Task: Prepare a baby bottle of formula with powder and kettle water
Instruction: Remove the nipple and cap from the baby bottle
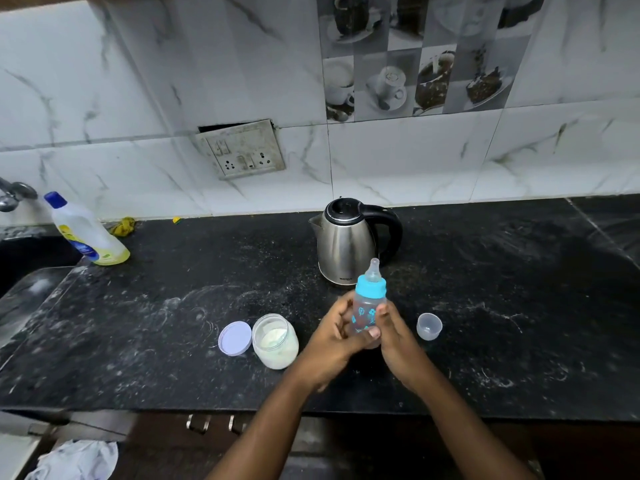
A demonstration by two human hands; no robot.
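Both hands, left (334,336) and right (394,336), grip an upright baby bottle (369,308) with its blue collar and teat on, over the black table (502,306). A steel kettle (346,244) stands just behind it. The open powder jar (275,341) sits to the left beside its lid (235,338), and a clear cap (429,326) lies to the right.

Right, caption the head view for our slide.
Left hand and right hand hold a baby bottle before the kettle, open powder jar alongside.

Count on the counter (519,306): one kettle (346,244), one baby bottle (369,306), one powder jar (275,341), one jar lid (234,338), one clear cap (429,326), one detergent bottle (86,233). Hands, two: left hand (332,341), right hand (398,341). Socket panel (242,150): one.
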